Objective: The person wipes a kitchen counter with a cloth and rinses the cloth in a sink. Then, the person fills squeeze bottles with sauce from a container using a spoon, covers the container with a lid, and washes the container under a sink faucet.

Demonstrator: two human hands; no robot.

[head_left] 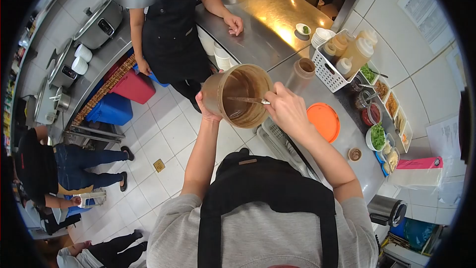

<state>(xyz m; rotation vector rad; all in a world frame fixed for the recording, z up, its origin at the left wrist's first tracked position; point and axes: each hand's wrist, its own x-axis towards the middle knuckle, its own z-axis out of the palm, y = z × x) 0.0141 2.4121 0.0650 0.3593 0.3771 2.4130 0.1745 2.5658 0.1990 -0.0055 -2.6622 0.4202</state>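
My left hand [209, 108] is closed around the side of a round plastic tub [214, 92], holding it tilted above the floor beside the counter. Brown sauce [239, 104] coats the inside of the tub. Gripped in my right hand [290, 110] is a narrow metal utensil [248, 100], smeared with the same sauce and reaching into the tub's mouth; I cannot tell its exact kind. On the counter past my right hand stands an open plastic bottle [302, 69] with brown residue. An orange lid [323, 122] lies near my right forearm.
A steel counter [342, 141] runs along my right. It bears a white basket [329, 72] of squeeze bottles, topping trays [396, 111] and a small brown-stained round piece [354, 154]. A co-worker in a dark apron [173, 25] stands ahead; others [79, 164] are at left.
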